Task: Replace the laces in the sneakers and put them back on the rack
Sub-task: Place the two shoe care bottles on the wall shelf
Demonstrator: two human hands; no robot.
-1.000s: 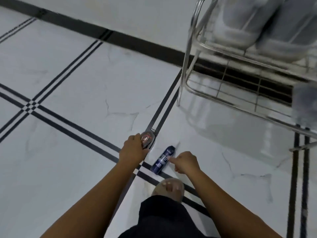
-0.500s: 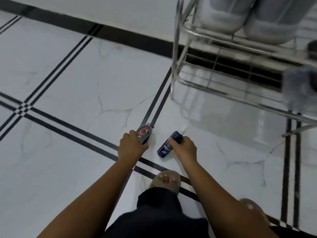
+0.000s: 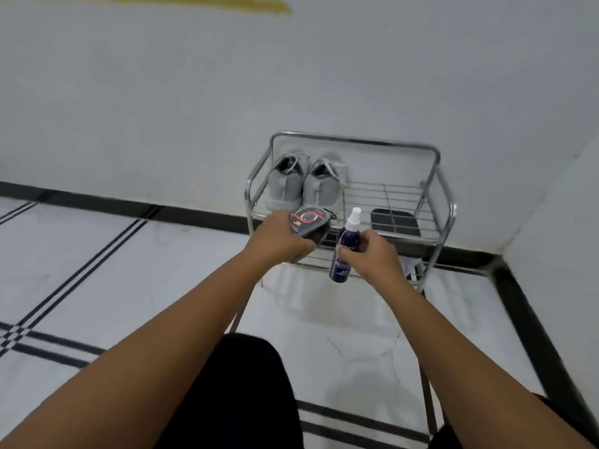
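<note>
— Grey fabric sneakers point(image 3: 304, 184) sit on the chrome wire rack point(image 3: 436, 176), far-left of your hands, heels facing you.
— Which hand's closer?
— Your left hand point(image 3: 275, 241), though it grips the dark oval case point(image 3: 309, 223); your right hand point(image 3: 372, 254) holds the navy spray bottle point(image 3: 345, 251).

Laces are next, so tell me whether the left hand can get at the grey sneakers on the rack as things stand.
Probably not yet: the left hand grips a dark round case, so its fingers are taken. The way to the grey sneakers on the rack's top shelf looks open otherwise.
</note>
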